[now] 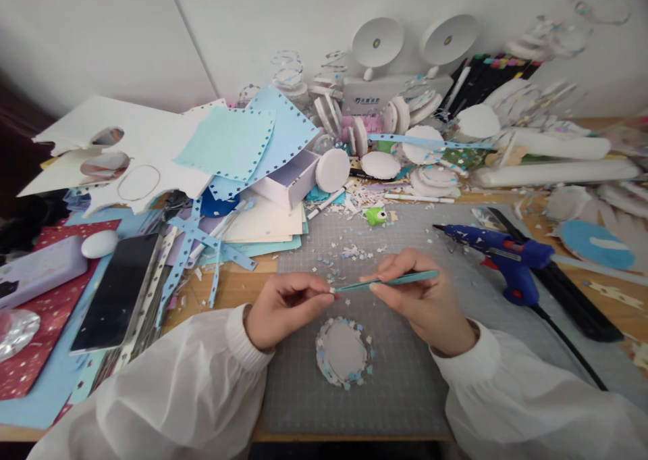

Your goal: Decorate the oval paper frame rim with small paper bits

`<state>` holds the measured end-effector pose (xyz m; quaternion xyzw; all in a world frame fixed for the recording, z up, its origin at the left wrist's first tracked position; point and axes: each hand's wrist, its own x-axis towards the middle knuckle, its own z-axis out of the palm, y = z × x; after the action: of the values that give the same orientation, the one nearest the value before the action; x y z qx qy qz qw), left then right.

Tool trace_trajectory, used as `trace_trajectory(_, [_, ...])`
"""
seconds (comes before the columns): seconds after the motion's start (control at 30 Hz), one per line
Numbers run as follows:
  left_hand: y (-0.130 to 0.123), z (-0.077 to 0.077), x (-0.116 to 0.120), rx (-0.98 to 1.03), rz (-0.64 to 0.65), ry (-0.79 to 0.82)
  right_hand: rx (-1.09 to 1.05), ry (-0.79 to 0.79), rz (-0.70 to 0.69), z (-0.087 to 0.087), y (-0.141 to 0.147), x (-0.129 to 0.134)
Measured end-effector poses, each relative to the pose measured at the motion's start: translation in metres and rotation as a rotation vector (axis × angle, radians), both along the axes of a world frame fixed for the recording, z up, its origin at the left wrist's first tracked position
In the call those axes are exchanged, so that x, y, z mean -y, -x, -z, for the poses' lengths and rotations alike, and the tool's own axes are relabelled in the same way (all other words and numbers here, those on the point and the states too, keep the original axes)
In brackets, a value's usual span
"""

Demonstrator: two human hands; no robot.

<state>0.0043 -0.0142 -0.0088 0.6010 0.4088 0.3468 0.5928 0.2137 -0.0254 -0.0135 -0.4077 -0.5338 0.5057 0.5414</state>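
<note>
On the grey gridded mat [405, 406] there's a round white flower-rimmed disc [345, 349]; right of the disc lies a blue plastic glue gun [509, 252], left a rectangular black phone [117, 292].

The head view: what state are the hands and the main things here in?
Tweezers: gripped in the right hand
Left hand: in a pinch at the tweezers' tip
Disc: flat, decorated around its edge
Glue gun: lying on its side
Phone: screen dark
Box: open
Aqua sheet: punched along its edge
</note>
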Motion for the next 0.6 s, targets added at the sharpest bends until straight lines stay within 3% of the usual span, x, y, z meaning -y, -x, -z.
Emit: trace_trajectory(0.6, [0.0008,-0.0002,-0.0008,-0.064,0.084,-0.042,-0.004,0.002,-0.026,0.0003,0.0002,-0.0001])
